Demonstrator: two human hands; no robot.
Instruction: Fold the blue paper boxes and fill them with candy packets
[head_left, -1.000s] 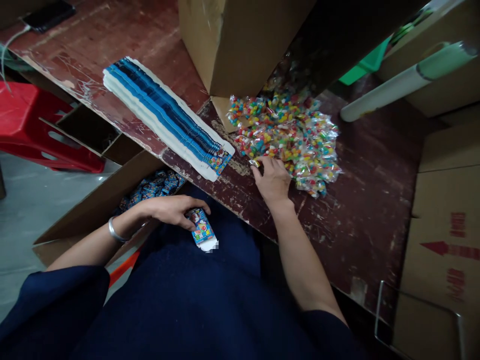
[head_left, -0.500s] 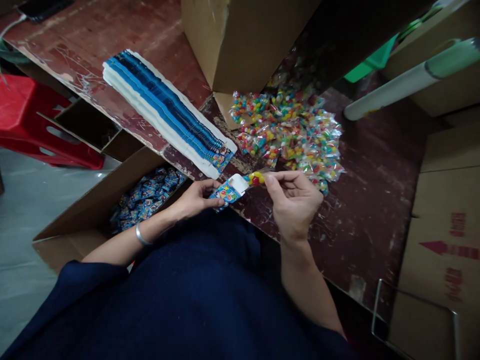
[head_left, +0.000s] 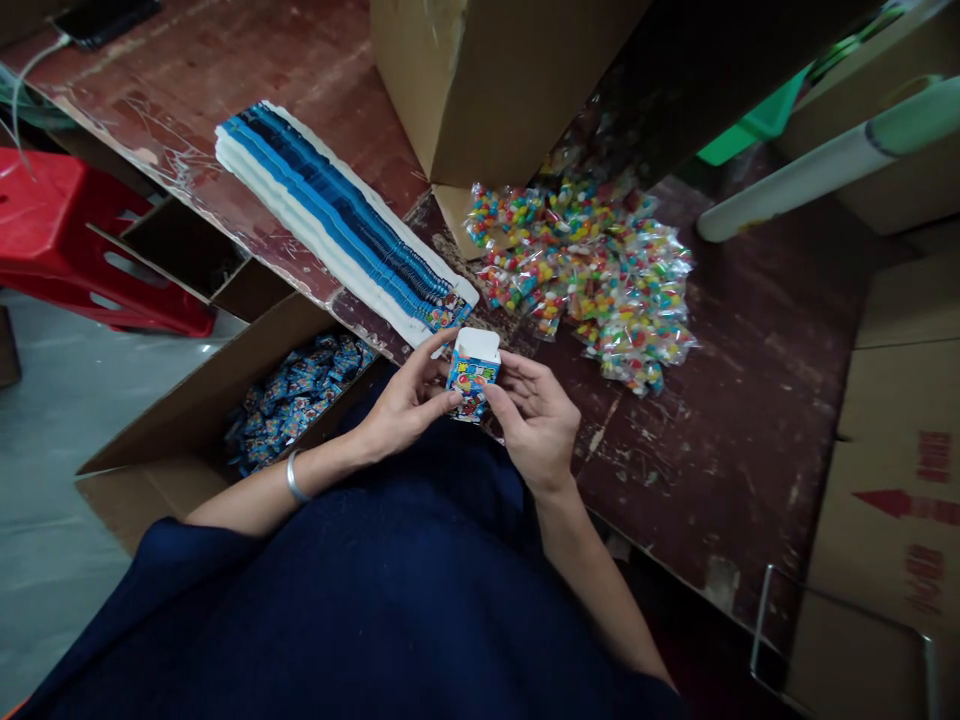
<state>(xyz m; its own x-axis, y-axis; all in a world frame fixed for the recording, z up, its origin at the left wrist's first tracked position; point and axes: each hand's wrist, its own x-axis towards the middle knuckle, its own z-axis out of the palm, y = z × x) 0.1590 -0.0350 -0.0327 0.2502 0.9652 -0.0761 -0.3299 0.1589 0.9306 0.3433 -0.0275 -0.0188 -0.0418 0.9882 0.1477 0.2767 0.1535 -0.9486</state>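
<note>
A small blue printed candy box [head_left: 472,378] is held upright between both hands at the table's front edge, its white top flap raised. My left hand [head_left: 409,405] grips the box's left side, thumb on the front. On the right side, my right hand [head_left: 536,415] closes its thumb and fingers on the same box. Just beyond lies a long row of flattened blue and white boxes [head_left: 337,220]. Behind my right hand is a pile of clear bags of coloured candies [head_left: 600,270]. The inside of the held box is hidden from view.
Below the table edge at left, an open carton [head_left: 187,400] holds many filled blue boxes [head_left: 300,390]. A large carton [head_left: 517,90] stands at the back. There is a red stool [head_left: 67,230] at left, a white tube [head_left: 795,175] and stacked cartons [head_left: 892,420] at right.
The candy bag that my right hand held at the box's mouth is out of sight. My right hand has moved left onto the box, which now stands more upright.
</note>
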